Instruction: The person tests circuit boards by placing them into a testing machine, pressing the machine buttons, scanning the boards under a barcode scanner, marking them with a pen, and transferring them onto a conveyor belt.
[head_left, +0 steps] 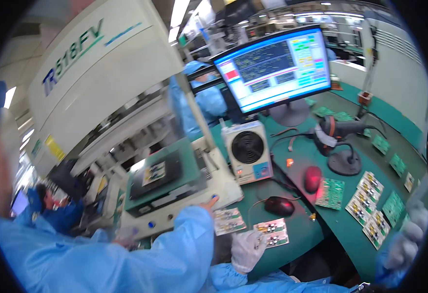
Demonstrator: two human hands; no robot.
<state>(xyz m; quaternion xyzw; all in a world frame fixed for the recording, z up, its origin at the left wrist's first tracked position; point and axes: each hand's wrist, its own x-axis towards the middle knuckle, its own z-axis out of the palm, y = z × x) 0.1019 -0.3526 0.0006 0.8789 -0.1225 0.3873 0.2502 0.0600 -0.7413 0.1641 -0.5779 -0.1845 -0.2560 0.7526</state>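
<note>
My left hand (247, 250), in a white glove, pinches the left edge of a circuit board (275, 233) that lies on the green bench and carries dark and yellowish parts. Beside it, to the left, is a second circuit board (229, 221). At the far right my gloved right hand (409, 239) is raised near a green circuit board (393, 207); blur and the picture's rim hide how its fingers are set. A co-worker's bare hand (207, 202) touches a blue button on the front of the white test machine (184, 205).
A board rests on the machine's black fixture (156, 175). Behind stand a small fan unit (248, 150) and a monitor (277, 68). A mouse (279, 206), a barcode scanner (338, 129) on its stand and several boards (365, 198) occupy the right. The co-worker's blue sleeve (175, 244) crosses at left.
</note>
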